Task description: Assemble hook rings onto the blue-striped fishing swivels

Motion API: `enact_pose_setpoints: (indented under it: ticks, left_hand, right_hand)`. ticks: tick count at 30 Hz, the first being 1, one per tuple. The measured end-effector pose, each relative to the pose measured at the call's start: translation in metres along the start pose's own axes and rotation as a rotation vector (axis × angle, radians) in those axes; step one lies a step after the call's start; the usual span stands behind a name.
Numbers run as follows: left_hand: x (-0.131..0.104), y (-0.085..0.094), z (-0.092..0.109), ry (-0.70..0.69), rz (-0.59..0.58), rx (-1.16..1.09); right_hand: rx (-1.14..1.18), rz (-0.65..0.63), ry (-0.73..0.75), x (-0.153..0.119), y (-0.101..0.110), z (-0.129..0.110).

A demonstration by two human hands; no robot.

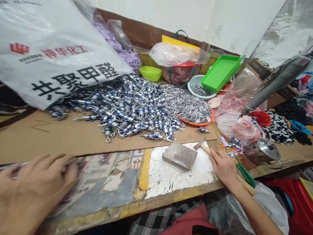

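Note:
My left hand (40,186), slightly blurred, rests palm down at the near left of the workbench, its thumb apart and nothing visible in its fingers. My right hand (225,166) is closed around the wooden handle of a small hammer (206,149), whose head points left over the white sheet. Left of that head lies a grey metal block (180,156) with a worn top. Beyond the block spreads a large heap of blue and silver clasp pieces (137,104). One loose clasp piece (204,130) lies apart, right of the heap.
Small silver parts fill an orange-rimmed tray (212,118). Behind stand a lime bowl (151,73), a pale bowl (195,81) and a green basket (221,73). A grey power screwdriver (274,85) hangs at right above a metal pot (262,151). A white sack (56,75) covers the upper left.

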State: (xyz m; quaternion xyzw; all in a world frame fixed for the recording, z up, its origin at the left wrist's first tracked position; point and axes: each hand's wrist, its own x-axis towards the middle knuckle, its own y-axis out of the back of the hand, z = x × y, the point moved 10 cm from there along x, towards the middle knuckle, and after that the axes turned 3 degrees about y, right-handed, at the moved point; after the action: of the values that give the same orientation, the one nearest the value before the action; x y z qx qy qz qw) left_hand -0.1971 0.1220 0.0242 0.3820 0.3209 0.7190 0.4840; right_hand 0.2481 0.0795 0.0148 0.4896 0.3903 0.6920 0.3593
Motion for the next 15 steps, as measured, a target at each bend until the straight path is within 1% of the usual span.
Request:
enact_pose_setpoints:
  ticks: [1, 2, 3, 5, 6, 7, 8, 9, 11, 13, 15]
  left_hand:
    - [0.0, 0.007, 0.018, -0.092, 0.105, 0.15]
    - [-0.001, -0.001, 0.043, -0.21, 0.103, 0.268]
    - [-0.002, -0.016, 0.073, -0.347, 0.05, 0.322]
    - [0.0, -0.049, 0.122, -0.49, -0.073, 0.303]
    - [0.003, -0.064, 0.142, -0.532, -0.115, 0.295]
    - [0.007, -0.076, 0.158, -0.557, -0.149, 0.295]
    - [0.011, -0.086, 0.169, -0.566, -0.175, 0.296]
    - [0.014, -0.093, 0.177, -0.567, -0.197, 0.295]
    - [0.018, -0.099, 0.181, -0.549, -0.227, 0.282]
    - [0.02, -0.096, 0.176, -0.506, -0.243, 0.249]
    - [0.021, -0.089, 0.169, -0.44, -0.248, 0.196]
  right_hand:
    - [-0.001, 0.005, 0.005, 0.0, -0.001, -0.001]
    - [0.003, 0.008, 0.006, 0.0, -0.001, -0.001]
    - [0.011, 0.008, 0.002, 0.0, -0.002, -0.001]
    - [0.048, -0.004, -0.019, -0.001, -0.003, 0.001]
    - [0.094, -0.009, -0.037, -0.002, -0.003, 0.003]
    - [0.156, -0.012, -0.055, -0.003, -0.002, 0.005]
    - [0.225, -0.012, -0.071, -0.003, -0.001, 0.008]
    - [0.29, -0.009, -0.084, -0.002, 0.001, 0.01]
    - [0.377, 0.005, -0.104, 0.005, 0.005, 0.016]
    - [0.401, 0.013, -0.113, 0.021, 0.007, 0.02]
    - [0.431, -0.003, -0.108, 0.048, 0.003, 0.016]
